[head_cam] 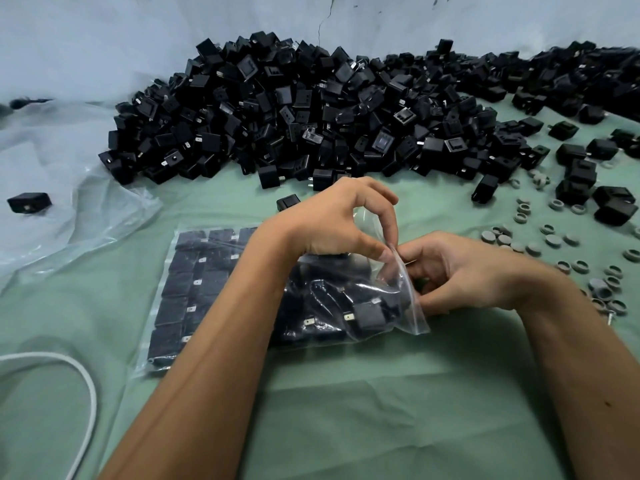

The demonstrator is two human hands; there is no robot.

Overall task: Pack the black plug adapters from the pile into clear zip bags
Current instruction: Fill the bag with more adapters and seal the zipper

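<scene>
Dim even light, soft shadows, wide-angle edge distortion

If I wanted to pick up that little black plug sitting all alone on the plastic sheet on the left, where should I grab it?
Probably best to pinch the lone adapter across its two long flat sides, coming straight down from above. It lies flat and apart from the pile, so nothing crowds your fingers. Its boxy shape gives flat faces to squeeze. Press gently, since the plastic sheet beneath may slide.

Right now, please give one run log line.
left hand: pinches zip bag mouth | right hand: holds mouth | adapters: inside
</scene>
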